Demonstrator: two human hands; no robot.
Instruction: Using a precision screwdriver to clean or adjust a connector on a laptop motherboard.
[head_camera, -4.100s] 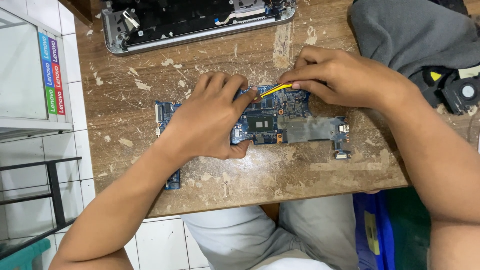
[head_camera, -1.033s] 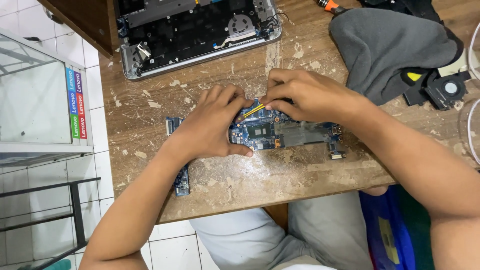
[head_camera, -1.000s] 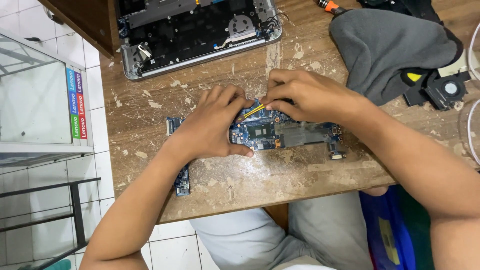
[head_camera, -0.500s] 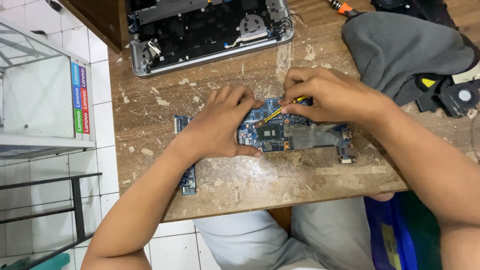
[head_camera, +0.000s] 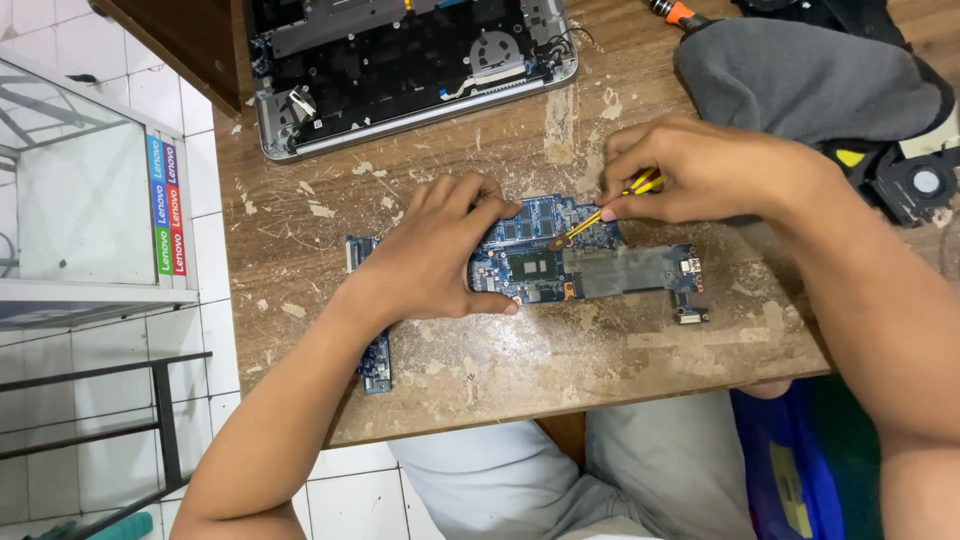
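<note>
Left hand (head_camera: 435, 250): palm down, fingers spread and a little curled, thumb stretched out toward the right, pressing flat.
Left arm: bare, comes up from the lower left, elbow bent.
Right hand (head_camera: 700, 170): fingertips pinched together round a thin tool, knuckles up.
Right arm: bare, comes in from the lower right, wrist bent left.
</note>
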